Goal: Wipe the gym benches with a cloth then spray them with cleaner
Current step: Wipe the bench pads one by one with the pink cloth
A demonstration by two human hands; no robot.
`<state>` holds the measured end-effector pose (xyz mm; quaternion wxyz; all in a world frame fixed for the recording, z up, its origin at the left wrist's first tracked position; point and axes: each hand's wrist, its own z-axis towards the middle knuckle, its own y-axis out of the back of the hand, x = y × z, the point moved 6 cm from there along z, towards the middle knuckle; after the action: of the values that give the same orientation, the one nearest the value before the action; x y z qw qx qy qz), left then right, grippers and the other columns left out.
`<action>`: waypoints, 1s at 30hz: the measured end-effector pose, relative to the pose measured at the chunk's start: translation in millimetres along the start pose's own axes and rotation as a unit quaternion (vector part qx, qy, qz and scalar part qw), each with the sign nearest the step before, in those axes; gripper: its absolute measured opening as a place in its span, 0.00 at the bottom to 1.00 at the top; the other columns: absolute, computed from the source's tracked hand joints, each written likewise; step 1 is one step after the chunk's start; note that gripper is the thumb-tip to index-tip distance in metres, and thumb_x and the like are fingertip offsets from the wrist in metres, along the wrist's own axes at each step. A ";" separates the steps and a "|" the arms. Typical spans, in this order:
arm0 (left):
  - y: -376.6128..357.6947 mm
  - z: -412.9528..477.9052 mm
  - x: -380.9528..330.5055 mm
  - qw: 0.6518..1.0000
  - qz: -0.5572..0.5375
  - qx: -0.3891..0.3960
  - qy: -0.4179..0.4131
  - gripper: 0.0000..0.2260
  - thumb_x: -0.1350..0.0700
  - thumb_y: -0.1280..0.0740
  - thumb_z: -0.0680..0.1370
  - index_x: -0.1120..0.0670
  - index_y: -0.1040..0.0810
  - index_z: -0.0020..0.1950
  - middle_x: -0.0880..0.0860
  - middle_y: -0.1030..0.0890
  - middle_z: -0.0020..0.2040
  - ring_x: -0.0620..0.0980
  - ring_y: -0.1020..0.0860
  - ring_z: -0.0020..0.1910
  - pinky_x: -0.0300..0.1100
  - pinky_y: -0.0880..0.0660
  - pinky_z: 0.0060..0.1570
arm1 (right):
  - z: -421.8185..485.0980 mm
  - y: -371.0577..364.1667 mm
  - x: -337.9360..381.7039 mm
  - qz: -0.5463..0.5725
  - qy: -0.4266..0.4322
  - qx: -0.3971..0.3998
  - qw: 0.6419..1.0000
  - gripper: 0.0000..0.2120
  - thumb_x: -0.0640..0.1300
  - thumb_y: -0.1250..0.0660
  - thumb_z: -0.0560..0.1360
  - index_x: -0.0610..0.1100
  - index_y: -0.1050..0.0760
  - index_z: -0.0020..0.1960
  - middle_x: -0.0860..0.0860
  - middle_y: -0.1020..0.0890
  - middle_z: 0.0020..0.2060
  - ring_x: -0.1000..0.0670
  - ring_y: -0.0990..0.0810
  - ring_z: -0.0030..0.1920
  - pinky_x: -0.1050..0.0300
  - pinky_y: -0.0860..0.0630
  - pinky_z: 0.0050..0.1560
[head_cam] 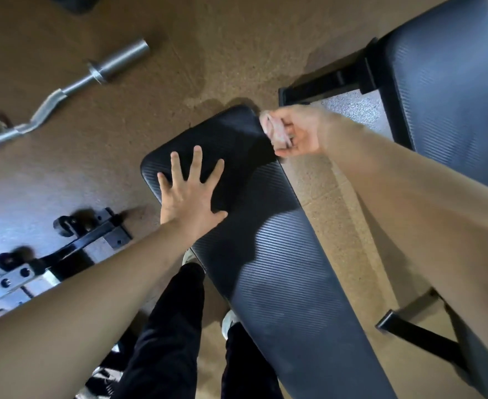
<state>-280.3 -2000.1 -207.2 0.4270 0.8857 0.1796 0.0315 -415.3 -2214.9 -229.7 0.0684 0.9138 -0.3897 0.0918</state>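
Note:
A black ribbed gym bench [268,254] runs from the lower right up to the middle of the view. My left hand [191,194] lies flat on its far end with the fingers spread. My right hand [297,133] grips a bunched pale pink cloth [273,131] against the bench's far right edge. A second black bench [450,90] stands at the upper right. No spray bottle is in view.
A curved steel barbell [72,84] lies on the brown floor at the upper left. A metal rack base [49,254] with bolts sits at the left. My black-trousered legs [165,326] and white shoes stand beside the bench. The bench's foot bar [409,332] sticks out lower right.

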 end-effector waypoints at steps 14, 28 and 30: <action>61.6 12.5 75.7 0.912 -0.370 -0.173 0.034 0.23 0.42 0.32 0.79 0.48 0.25 0.72 0.49 0.22 0.67 0.51 0.24 0.66 0.52 0.23 0.62 | -12.3 -65.2 72.8 0.074 0.172 0.078 0.979 0.16 0.52 0.37 0.82 0.46 0.23 0.66 0.50 0.16 0.60 0.51 0.17 0.59 0.55 0.21 0.53; 140.1 78.0 71.2 0.868 -0.472 -0.083 -0.131 0.08 0.49 0.28 0.78 0.51 0.16 0.54 0.38 0.20 0.41 0.32 0.24 0.40 0.34 0.30 0.44 | -58.7 -115.0 44.2 0.163 0.221 0.157 0.949 0.08 0.46 0.35 0.82 0.43 0.23 0.57 0.45 0.17 0.52 0.46 0.17 0.53 0.45 0.19 0.57; 137.5 84.6 76.0 0.862 -0.494 -0.072 -0.083 0.08 0.49 0.28 0.79 0.51 0.16 0.53 0.40 0.23 0.38 0.36 0.27 0.37 0.33 0.31 0.41 | -58.4 -105.5 35.2 0.184 0.226 0.116 0.949 0.14 0.47 0.34 0.82 0.44 0.24 0.65 0.44 0.18 0.58 0.44 0.17 0.57 0.42 0.19 0.59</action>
<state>-151.7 -2115.4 -162.7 0.4627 0.6470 0.5545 -0.2447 -321.5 -2155.6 -170.8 0.0306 0.7831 -0.5121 0.3517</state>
